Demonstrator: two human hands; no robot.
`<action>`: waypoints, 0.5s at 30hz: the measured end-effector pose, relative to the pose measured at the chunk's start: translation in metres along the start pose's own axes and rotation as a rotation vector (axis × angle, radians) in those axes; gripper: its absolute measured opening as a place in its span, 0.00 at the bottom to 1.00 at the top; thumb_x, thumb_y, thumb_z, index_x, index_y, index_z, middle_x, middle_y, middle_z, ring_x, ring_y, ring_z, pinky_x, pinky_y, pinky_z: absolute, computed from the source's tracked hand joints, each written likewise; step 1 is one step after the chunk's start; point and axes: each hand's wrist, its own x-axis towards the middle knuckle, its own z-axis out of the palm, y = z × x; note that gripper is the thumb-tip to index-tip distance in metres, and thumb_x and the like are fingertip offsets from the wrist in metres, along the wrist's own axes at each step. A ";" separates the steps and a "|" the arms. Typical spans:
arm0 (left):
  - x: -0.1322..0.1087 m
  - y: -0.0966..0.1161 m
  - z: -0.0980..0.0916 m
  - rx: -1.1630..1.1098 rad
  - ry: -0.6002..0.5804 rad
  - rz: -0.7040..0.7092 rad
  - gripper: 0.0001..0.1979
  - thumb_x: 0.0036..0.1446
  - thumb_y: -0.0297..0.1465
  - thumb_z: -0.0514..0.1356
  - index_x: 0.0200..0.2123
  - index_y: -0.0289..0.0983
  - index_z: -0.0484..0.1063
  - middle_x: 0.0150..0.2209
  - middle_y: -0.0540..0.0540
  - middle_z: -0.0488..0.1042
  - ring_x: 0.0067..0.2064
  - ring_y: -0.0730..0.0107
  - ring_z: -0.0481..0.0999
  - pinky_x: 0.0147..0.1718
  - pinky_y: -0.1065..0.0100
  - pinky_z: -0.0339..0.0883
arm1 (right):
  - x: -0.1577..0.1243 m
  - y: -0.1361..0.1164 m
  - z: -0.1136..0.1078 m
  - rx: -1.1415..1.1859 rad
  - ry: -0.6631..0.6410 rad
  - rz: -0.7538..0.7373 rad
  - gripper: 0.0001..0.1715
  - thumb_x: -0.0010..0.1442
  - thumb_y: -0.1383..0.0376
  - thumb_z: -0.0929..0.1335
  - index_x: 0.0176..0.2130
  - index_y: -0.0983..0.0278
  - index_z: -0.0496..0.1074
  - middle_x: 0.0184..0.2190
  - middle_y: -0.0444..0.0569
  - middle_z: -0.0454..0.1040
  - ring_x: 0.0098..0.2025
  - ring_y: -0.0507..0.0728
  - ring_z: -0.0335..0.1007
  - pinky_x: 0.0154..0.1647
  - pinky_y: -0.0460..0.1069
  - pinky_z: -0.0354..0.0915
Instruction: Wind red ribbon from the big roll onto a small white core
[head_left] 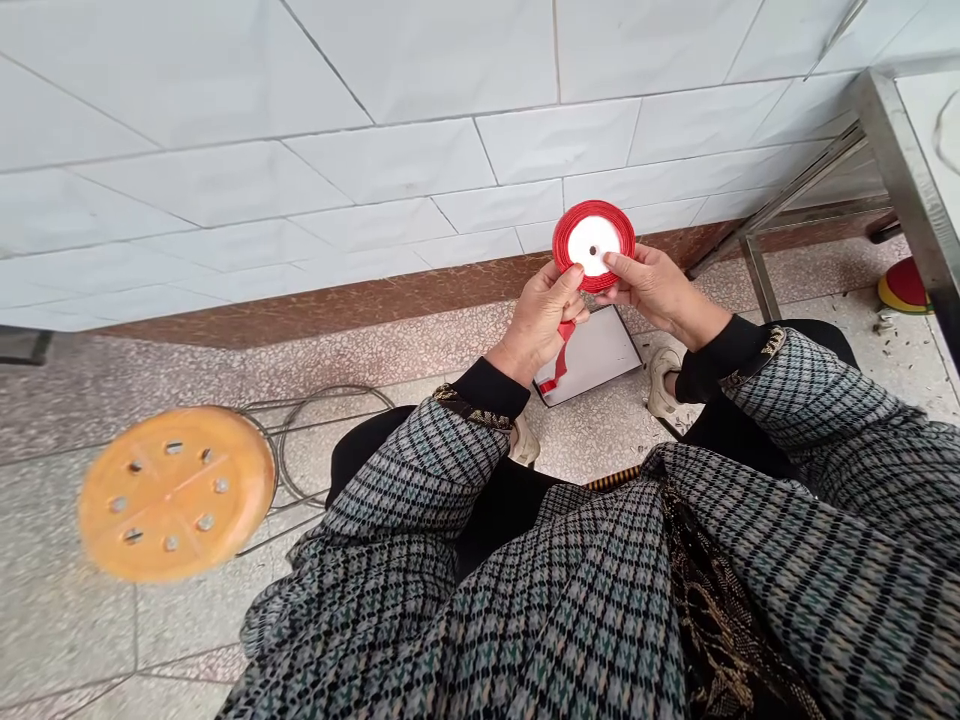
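Note:
A roll of red ribbon (592, 243) with a white round core is held up in front of me, between both hands. My right hand (656, 290) grips the roll's lower right side, with the thumb lying on the white face. My left hand (541, 318) is closed in a pinch on the loose ribbon end (560, 360), which hangs down below the roll. A white flat box (592, 357) lies on the floor under my hands, between my feet.
An orange round stool (175, 492) with holes stands on the floor at the left, over a wire frame. A metal table (896, 150) is at the right edge, with a red and yellow object (904, 285) below it. A white tiled wall runs behind.

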 end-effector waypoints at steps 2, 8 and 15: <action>-0.002 0.003 -0.002 0.027 -0.055 -0.020 0.16 0.56 0.41 0.72 0.40 0.39 0.74 0.18 0.61 0.55 0.18 0.85 0.53 0.21 0.75 0.56 | 0.001 -0.009 -0.006 -0.037 -0.039 0.012 0.32 0.52 0.49 0.80 0.48 0.66 0.75 0.28 0.44 0.77 0.27 0.50 0.75 0.34 0.47 0.79; -0.005 0.018 -0.013 0.186 -0.220 -0.143 0.17 0.51 0.36 0.74 0.42 0.36 0.79 0.22 0.57 0.65 0.20 0.84 0.55 0.23 0.72 0.55 | 0.004 -0.044 -0.035 -0.197 -0.116 0.044 0.20 0.53 0.61 0.80 0.42 0.67 0.78 0.30 0.48 0.79 0.30 0.53 0.77 0.28 0.46 0.77; 0.000 0.016 -0.021 0.271 -0.261 -0.141 0.13 0.53 0.26 0.69 0.44 0.34 0.80 0.32 0.48 0.75 0.25 0.81 0.62 0.26 0.72 0.58 | 0.001 -0.054 -0.048 -0.398 -0.178 0.102 0.16 0.50 0.68 0.80 0.40 0.68 0.81 0.25 0.47 0.77 0.27 0.55 0.76 0.24 0.48 0.73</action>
